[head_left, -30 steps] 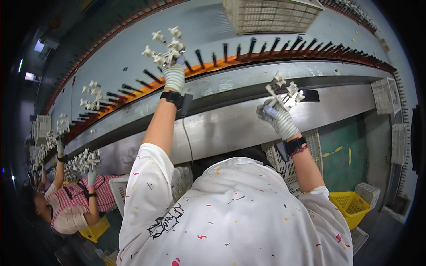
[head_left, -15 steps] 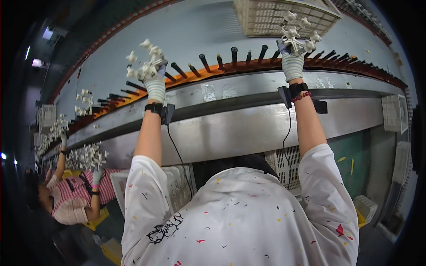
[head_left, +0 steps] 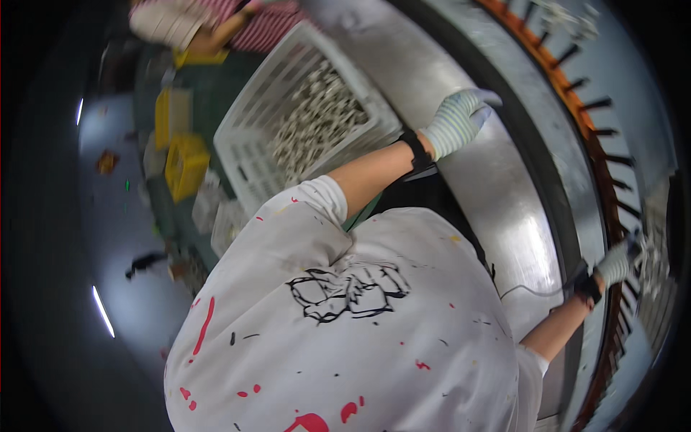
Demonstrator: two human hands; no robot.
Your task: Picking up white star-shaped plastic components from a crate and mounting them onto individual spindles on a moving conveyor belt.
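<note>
My left hand (head_left: 457,122), in a striped knit glove, hangs over the steel ledge (head_left: 497,209) beside a white plastic crate (head_left: 234,137). Its fingers are stretched out with nothing visible in them. Inside the crate lies a heap of small pale parts (head_left: 320,115). My right hand (head_left: 615,265), also gloved, reaches past the ledge to the row of black pegs. At its fingertips is a cluster of white knobbed parts (head_left: 653,259), blurred, which the fingers appear to grip. Another white cluster (head_left: 568,18) stands by the pegs at the upper right.
Black pegs (head_left: 599,104) rise along a curved orange strip (head_left: 576,101) behind the ledge. A co-worker in a pink striped garment (head_left: 270,25) is at the top left. Yellow bins (head_left: 187,169) stand on the floor at left. A pale basket (head_left: 658,209) stands beyond the pegs.
My view has swung left toward the crate. My left hand has let go of its white cluster and drawn back from the pegs over the ledge. My right hand stays out by the pegs.
</note>
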